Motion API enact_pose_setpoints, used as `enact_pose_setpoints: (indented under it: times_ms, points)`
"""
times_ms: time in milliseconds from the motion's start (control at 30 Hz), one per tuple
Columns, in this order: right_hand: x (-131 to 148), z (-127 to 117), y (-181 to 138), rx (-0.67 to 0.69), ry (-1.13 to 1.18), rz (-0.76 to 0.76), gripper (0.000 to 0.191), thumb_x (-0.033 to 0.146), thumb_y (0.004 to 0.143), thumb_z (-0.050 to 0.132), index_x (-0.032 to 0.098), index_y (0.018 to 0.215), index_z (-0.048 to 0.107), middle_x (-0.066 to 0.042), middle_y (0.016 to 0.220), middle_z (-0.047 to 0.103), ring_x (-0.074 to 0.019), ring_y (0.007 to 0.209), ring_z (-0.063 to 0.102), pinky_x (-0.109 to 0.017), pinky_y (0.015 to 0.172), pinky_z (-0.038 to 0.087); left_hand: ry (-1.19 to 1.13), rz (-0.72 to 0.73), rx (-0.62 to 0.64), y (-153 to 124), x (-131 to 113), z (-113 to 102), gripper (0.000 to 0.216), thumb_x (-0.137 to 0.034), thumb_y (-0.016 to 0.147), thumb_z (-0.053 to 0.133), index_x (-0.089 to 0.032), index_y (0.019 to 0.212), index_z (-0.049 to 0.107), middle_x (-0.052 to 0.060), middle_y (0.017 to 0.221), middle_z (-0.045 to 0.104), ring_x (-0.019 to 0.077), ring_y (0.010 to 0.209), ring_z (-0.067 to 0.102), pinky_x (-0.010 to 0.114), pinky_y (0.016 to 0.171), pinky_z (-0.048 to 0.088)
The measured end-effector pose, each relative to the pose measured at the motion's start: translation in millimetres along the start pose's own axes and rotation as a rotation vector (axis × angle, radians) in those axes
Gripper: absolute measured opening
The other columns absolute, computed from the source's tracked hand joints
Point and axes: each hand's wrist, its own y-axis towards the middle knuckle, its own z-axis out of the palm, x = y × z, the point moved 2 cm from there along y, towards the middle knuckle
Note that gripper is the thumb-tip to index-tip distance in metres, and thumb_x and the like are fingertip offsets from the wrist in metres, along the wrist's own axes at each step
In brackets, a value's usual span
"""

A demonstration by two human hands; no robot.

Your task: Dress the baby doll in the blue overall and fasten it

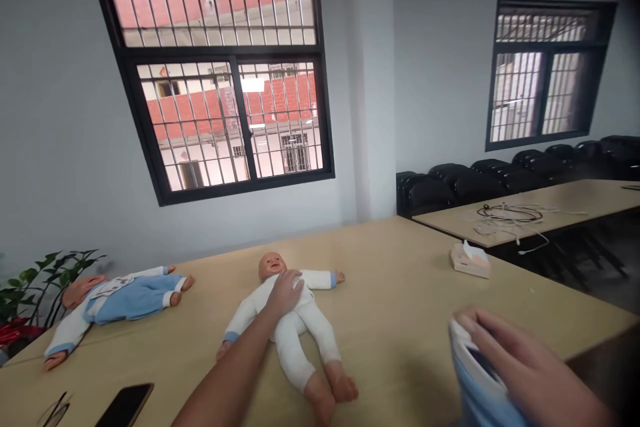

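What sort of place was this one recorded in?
Probably a meeting or training room: long tables, a row of black chairs along the wall, and barred windows. On the near table, the left hand rests on a baby doll; the right hand holds a blue cloth.

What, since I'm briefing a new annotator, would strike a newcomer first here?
A baby doll in white lies face-up in the middle of the table, the left hand resting on its chest. At lower right, the right hand grips a blue-and-white cloth. A second doll in blue lies farther left on that table.
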Motion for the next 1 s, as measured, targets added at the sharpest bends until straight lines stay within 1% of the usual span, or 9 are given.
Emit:
enact_pose_setpoints:
  times_ms: [200,300,367,533,600,700,767,867,1000]
  points:
    - [87.5,7.6,60.9,0.164,0.093,0.100,0.049,0.051,0.075,0.076,0.023,0.114,0.066,-0.004,0.083,0.070,-0.0215,0.069,0.065,-0.030,0.058,0.052,-0.257,0.149,-0.103,-102.5,-80.0,-23.3,0.030,-0.032,0.099,0.050,-0.023,0.125,0.062,0.009,0.131,0.066,0.0254,0.129,0.057,0.047,0.114,0.043]
    - [116.9,23.8,76.2,0.307,0.237,0.093,0.055,0.038,0.077,0.076,0.024,0.127,0.058,-0.002,0.084,0.069,-0.0179,0.064,0.062,-0.027,0.055,0.048,-0.380,0.261,-0.092,-154.9,-113.1,-25.7,0.079,-0.036,0.076,0.081,-0.025,0.146,0.046,0.014,0.153,0.049,0.0354,0.143,0.046,0.055,0.117,0.041]
    - [131.9,36.9,85.7,0.395,0.332,0.083,0.053,0.028,0.077,0.073,0.025,0.128,0.057,-0.002,0.084,0.069,-0.0171,0.063,0.061,-0.027,0.055,0.047,-0.334,0.263,-0.088,-170.1,-123.5,-23.6,0.110,-0.038,0.064,0.091,-0.026,0.156,0.033,0.017,0.164,0.033,0.0416,0.150,0.035,0.060,0.118,0.039]
    - [152.8,64.4,111.5,0.523,0.458,0.059,0.031,0.018,0.075,0.068,0.022,0.106,0.066,-0.002,0.079,0.066,-0.0148,0.061,0.056,-0.024,0.052,0.040,-0.228,0.110,-0.257,-146.7,-102.6,-27.1,0.088,-0.032,0.083,0.076,-0.023,0.159,0.031,0.016,0.167,0.032,0.0362,0.154,0.030,0.058,0.124,0.030]
    - [152.9,70.3,123.2,0.577,0.468,0.048,0.025,0.019,0.076,0.068,0.021,0.102,0.067,-0.002,0.079,0.066,-0.0144,0.061,0.056,-0.024,0.052,0.039,-0.323,0.085,-0.187,-129.6,-83.1,-33.2,0.068,-0.035,0.086,0.073,-0.021,0.149,0.049,0.014,0.156,0.049,0.0343,0.146,0.043,0.055,0.121,0.035]
    - [144.7,75.7,146.5,0.623,0.385,-0.010,0.022,0.020,0.078,0.071,0.020,0.100,0.070,-0.003,0.080,0.067,-0.0147,0.064,0.056,-0.025,0.055,0.042,-0.597,0.004,-0.024,-107.6,-51.2,-46.2,0.031,-0.039,0.090,0.066,-0.019,0.113,0.072,0.010,0.118,0.074,0.0289,0.114,0.067,0.046,0.104,0.051]
    - [138.6,79.8,165.6,0.621,0.281,-0.062,0.020,0.019,0.078,0.073,0.019,0.098,0.071,-0.004,0.082,0.069,-0.0156,0.067,0.058,-0.027,0.061,0.047,-0.783,-0.142,-0.171,-93.1,-29.5,-62.7,0.032,-0.041,0.084,0.073,-0.016,0.105,0.072,0.010,0.107,0.076,0.0266,0.102,0.070,0.041,0.095,0.054]
    - [140.5,85.9,191.3,0.510,0.130,-0.151,0.019,0.013,0.081,0.069,0.017,0.099,0.073,-0.006,0.088,0.072,-0.0159,0.072,0.058,-0.030,0.070,0.050,-0.843,-0.229,-0.326,-67.4,-9.8,-97.3,0.039,-0.046,0.088,0.067,-0.018,0.114,0.066,0.007,0.106,0.074,0.0204,0.095,0.069,0.034,0.087,0.055]
    - [168.6,87.6,198.8,0.308,0.116,-0.455,0.031,0.010,0.088,0.055,0.017,0.113,0.073,-0.007,0.109,0.073,-0.0143,0.079,0.059,-0.030,0.077,0.050,-0.691,0.024,-0.606,-45.2,-15.0,-157.0,0.038,-0.035,0.079,0.075,-0.020,0.112,0.066,0.001,0.101,0.070,0.0154,0.090,0.065,0.025,0.081,0.052]
